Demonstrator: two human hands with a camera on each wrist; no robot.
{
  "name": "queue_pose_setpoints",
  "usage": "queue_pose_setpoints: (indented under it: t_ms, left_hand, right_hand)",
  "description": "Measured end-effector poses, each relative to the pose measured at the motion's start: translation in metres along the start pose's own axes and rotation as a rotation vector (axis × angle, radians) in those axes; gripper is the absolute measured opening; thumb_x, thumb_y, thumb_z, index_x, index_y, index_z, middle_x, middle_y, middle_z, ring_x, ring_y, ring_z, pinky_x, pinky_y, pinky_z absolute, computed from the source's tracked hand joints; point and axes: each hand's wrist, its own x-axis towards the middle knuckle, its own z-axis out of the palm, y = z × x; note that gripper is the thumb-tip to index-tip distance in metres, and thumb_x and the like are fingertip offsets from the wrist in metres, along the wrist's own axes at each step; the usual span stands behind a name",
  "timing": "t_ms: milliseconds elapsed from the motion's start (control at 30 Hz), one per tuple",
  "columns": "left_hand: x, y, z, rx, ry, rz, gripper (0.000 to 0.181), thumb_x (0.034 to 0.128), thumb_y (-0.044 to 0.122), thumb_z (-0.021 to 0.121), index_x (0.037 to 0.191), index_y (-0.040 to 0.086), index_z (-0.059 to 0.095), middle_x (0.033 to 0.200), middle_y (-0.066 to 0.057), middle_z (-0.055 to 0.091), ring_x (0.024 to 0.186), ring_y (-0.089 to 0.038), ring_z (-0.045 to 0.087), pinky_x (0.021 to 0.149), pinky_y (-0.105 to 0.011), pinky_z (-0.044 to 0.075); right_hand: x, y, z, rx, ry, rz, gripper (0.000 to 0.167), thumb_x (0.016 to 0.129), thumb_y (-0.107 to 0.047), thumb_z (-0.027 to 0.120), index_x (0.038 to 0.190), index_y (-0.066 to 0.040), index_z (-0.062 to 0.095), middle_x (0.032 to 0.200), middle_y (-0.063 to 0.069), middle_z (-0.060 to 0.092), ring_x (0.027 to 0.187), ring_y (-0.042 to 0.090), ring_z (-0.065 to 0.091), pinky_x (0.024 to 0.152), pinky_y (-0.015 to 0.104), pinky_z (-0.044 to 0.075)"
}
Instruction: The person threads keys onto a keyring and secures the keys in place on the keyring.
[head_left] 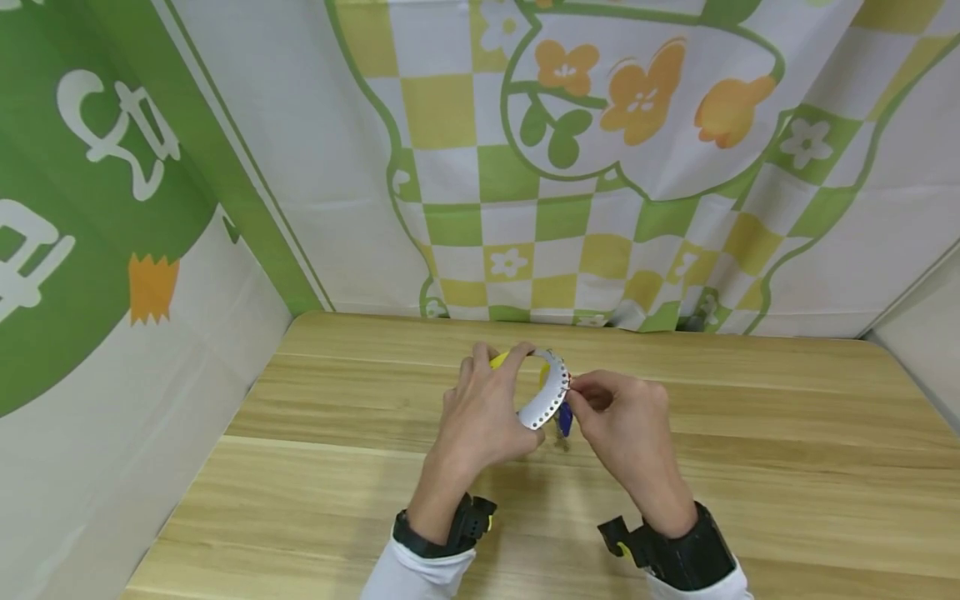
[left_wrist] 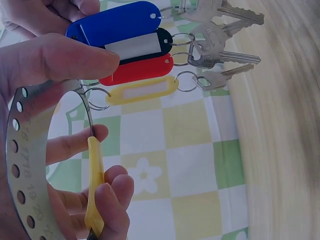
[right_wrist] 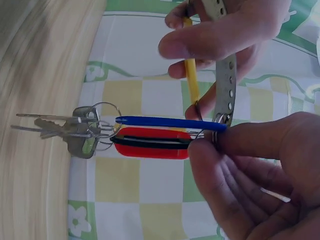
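My left hand [head_left: 480, 412] grips a curved metal key holder [head_left: 551, 400] with numbered holes along its band and a yellow handle [left_wrist: 95, 185]. Close on its right, my right hand [head_left: 626, 421] pinches the ring end of a blue key tag [right_wrist: 170, 123] against the holder's edge. Black [left_wrist: 163, 42], red [left_wrist: 142, 70] and yellow [left_wrist: 167, 86] key tags hang beside the blue one in the left wrist view. Small split rings join them to metal keys [left_wrist: 225, 57]. Whether the blue tag's ring passes through a hole is hidden by the fingertips.
Beneath the hands lies a wooden table [head_left: 337, 500]. A checked, flower-printed cloth [head_left: 510, 217] hangs along its back edge, and a green and white cloth [head_left: 150, 275] covers the left side. Both wrists wear black straps [head_left: 686, 550] with cameras.
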Motion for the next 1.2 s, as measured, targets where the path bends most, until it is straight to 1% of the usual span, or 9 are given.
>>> queue_pose_setpoints:
  t_ms: [100,200,300,567,767,867,1000,1100,1200]
  left_hand:
    - [0.0004,0.0004,0.0007,0.001,0.003,-0.005,0.099,0.0598,0.022,0.092,0.149,0.028,0.049,0.133,-0.018,0.045,0.11,-0.031,0.052,0.066,-0.039,0.042]
    - [0.0004,0.0006,0.0011,0.003,0.006,-0.008,0.098,0.06,0.023,0.092,0.148,0.028,0.05,0.134,-0.019,0.045,0.11,-0.031,0.052,0.066,-0.04,0.042]
    - [0.0002,0.0008,0.0009,0.006,0.008,-0.008,0.099,0.0595,0.024,0.093,0.148,0.028,0.05,0.133,-0.018,0.045,0.11,-0.031,0.052,0.066,-0.04,0.042]
    - [-0.0009,0.001,0.0005,0.009,-0.008,0.006,0.1,0.0595,0.024,0.092,0.149,0.027,0.048,0.133,-0.016,0.044,0.111,-0.032,0.051,0.067,-0.041,0.043]
    - [-0.0013,0.0014,0.0,-0.002,-0.008,0.002,0.099,0.0604,0.022,0.091,0.15,0.027,0.048,0.135,-0.017,0.044,0.112,-0.032,0.051,0.068,-0.042,0.043]
    - [-0.0013,0.0012,-0.0002,-0.007,-0.002,-0.006,0.099,0.0603,0.024,0.092,0.149,0.027,0.048,0.135,-0.017,0.044,0.113,-0.032,0.051,0.069,-0.043,0.043]
    - [-0.0011,0.001,-0.0003,-0.013,0.007,-0.023,0.098,0.0605,0.026,0.092,0.149,0.028,0.049,0.135,-0.018,0.044,0.115,-0.033,0.051,0.07,-0.045,0.045]
    - [-0.0011,0.0011,-0.0005,-0.014,0.013,-0.033,0.097,0.0616,0.028,0.092,0.148,0.027,0.049,0.137,-0.019,0.044,0.116,-0.034,0.05,0.07,-0.047,0.046]
    - [-0.0012,0.0016,-0.001,-0.013,0.016,-0.035,0.096,0.0621,0.028,0.092,0.148,0.026,0.049,0.137,-0.02,0.044,0.117,-0.035,0.05,0.071,-0.049,0.047]
  right_hand:
    - [-0.0001,-0.0015,0.0003,0.011,-0.001,0.058,0.007,0.08,0.004,0.081,0.086,0.0,0.078,0.075,0.008,0.073,0.062,0.014,0.069,0.055,0.03,0.056]
    - [-0.0002,-0.0019,0.0006,0.018,0.0,0.079,0.006,0.081,0.003,0.08,0.085,0.0,0.078,0.074,0.008,0.073,0.061,0.014,0.069,0.054,0.03,0.055]
    - [0.0,-0.0009,0.0006,0.022,0.006,0.052,0.006,0.08,0.005,0.08,0.084,0.0,0.079,0.074,0.008,0.073,0.06,0.013,0.068,0.053,0.03,0.054]
    - [0.0002,0.0043,-0.0006,0.022,0.02,-0.063,0.015,0.074,0.011,0.083,0.083,0.001,0.079,0.075,0.009,0.074,0.061,0.013,0.069,0.053,0.03,0.055]
    - [0.0,0.0035,-0.0009,0.004,0.014,-0.089,0.015,0.075,0.011,0.083,0.084,-0.001,0.079,0.074,0.007,0.074,0.061,0.01,0.068,0.053,0.029,0.054]
    - [0.0003,0.0023,-0.0018,0.01,0.001,-0.068,0.014,0.077,0.009,0.083,0.086,-0.002,0.079,0.076,0.007,0.074,0.062,0.01,0.068,0.055,0.03,0.055]
    - [0.0004,0.0013,-0.0033,0.028,-0.024,0.001,0.01,0.08,0.003,0.083,0.088,-0.003,0.079,0.077,0.006,0.074,0.064,0.012,0.07,0.058,0.031,0.057]
    - [0.0002,0.0006,-0.0036,0.049,-0.027,0.048,0.007,0.082,0.0,0.082,0.088,-0.002,0.079,0.077,0.006,0.074,0.064,0.012,0.07,0.058,0.03,0.057]
    - [0.0001,-0.0002,-0.003,0.069,-0.017,0.058,0.006,0.083,0.0,0.081,0.088,-0.001,0.079,0.077,0.007,0.074,0.063,0.012,0.07,0.057,0.03,0.056]
